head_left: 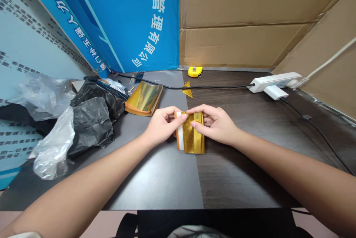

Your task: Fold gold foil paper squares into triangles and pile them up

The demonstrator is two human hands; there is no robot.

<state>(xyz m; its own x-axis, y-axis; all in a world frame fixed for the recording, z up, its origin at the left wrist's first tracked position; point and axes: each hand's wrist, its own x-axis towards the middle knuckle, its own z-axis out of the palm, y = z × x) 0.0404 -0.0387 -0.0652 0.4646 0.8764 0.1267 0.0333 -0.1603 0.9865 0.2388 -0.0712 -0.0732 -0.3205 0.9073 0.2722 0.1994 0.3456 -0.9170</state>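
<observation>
A shiny gold sheet (194, 141) with a white strip and an orange edge on its left side is held above the table, in the middle of the view. My left hand (164, 124) pinches its upper left part, thumb on the front near the white strip. With thumb and fingers, my right hand (216, 123) grips the upper right part. Both hands are close together at the top edge. Behind my left hand lies a stack of gold sheets (144, 97) with orange edges. A small gold triangular piece (187, 89) rests farther back, under a black cable.
Crumpled black plastic (93, 123) and clear plastic bags (52, 152) lie at the left. A yellow tape measure (195, 71) sits at the back. A white power strip (275, 81) with an adapter stands at the right. Cardboard and blue printed panels border the table (155, 189).
</observation>
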